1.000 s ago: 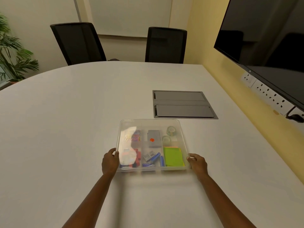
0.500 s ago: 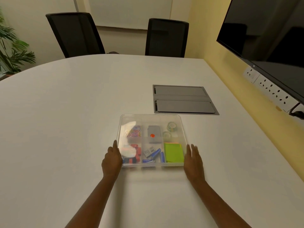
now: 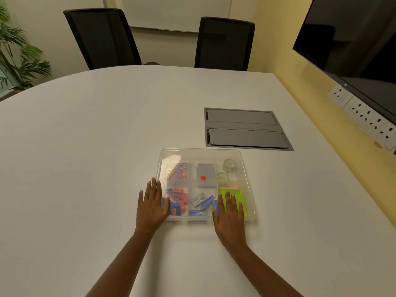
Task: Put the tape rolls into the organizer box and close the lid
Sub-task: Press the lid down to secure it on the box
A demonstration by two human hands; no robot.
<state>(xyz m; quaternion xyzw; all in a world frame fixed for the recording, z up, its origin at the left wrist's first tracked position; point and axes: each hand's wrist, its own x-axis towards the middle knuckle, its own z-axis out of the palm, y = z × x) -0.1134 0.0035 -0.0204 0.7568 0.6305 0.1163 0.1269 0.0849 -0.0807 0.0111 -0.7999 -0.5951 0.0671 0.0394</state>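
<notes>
- Both hands are flat and open, holding nothing: the left hand [image 3: 151,205] lies with fingers spread on the lower left corner of the organizer box [image 3: 205,185], partly on the table [image 3: 85,146].
- Over on the other side, the right hand [image 3: 230,213] lies flat on the lower right part of the clear lid [image 3: 201,154], right over the green sticky notes [image 3: 232,198].
- That lid is down on the box, and you can see through it (it looks a bit foggy).
- Two tape rolls [image 3: 228,165] sit inside, in the upper right compartment of the box, one above the other in the frame; the lower one [image 3: 222,176] is just beside the gray thing with the orange dot [image 3: 205,175].
- Colorful paper clips [image 3: 177,171] are in the upper left compartment.
- Red and blue clips [image 3: 177,201] are in the lower left compartment, next to the left thumb.
- Little boxes and blue pieces [image 3: 202,203] fill the lower middle compartment.
- The box sits in the lower middle of the frame on the white table.
- A gray flap panel [image 3: 246,128] is set in the table just above and to the right of the box.
- Two black chairs [image 3: 102,37] stand at the top of the frame.
- A dark screen [image 3: 353,39] hangs at the upper right, and a green plant [image 3: 19,52] is at the upper left.
</notes>
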